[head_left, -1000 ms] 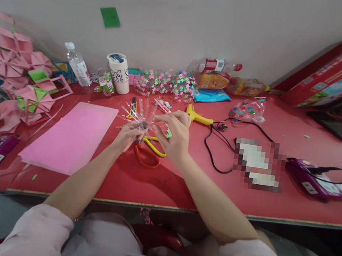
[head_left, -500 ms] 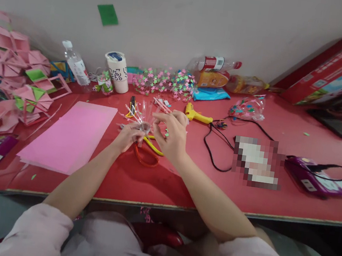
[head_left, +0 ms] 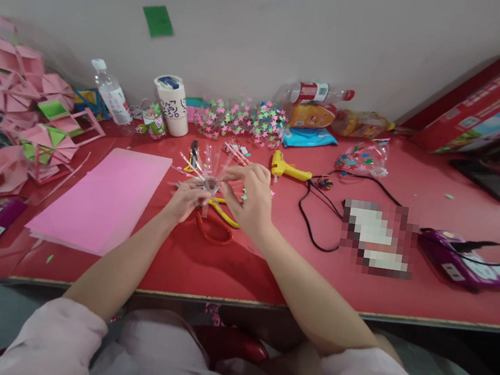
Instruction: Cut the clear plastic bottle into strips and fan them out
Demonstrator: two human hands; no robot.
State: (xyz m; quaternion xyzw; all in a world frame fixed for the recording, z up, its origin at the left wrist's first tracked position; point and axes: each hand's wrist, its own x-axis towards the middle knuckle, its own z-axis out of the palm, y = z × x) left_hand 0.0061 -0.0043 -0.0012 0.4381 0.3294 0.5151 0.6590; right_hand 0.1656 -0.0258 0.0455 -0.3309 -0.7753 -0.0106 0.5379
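My left hand [head_left: 186, 199] is closed around a cut piece of clear plastic bottle [head_left: 210, 187], its thin strips fanned outward like rays. My right hand [head_left: 252, 197] is beside it, thumb and forefinger bent at one of the strips on the right side. Its grip there is small and partly hidden. Beneath the hands lies a tool with an orange-red handle and a yellow handle [head_left: 227, 215]. A yellow-and-black utility knife [head_left: 194, 155] rests just beyond the fanned strips. Pink-striped strips [head_left: 237, 154] lie behind my right hand.
Pink paper sheets [head_left: 99, 200] lie left, near folded paper shapes [head_left: 6, 88]. A yellow glue gun [head_left: 292, 170] with a black cord and a purple power strip [head_left: 463, 261] are right. Along the wall stand a water bottle [head_left: 112, 97], a white cup [head_left: 172, 111] and star-covered bottles [head_left: 240, 121].
My right fingers have closed in slightly toward the fanned strips. The bottle piece has tilted a little in my left hand, which otherwise stays in place.
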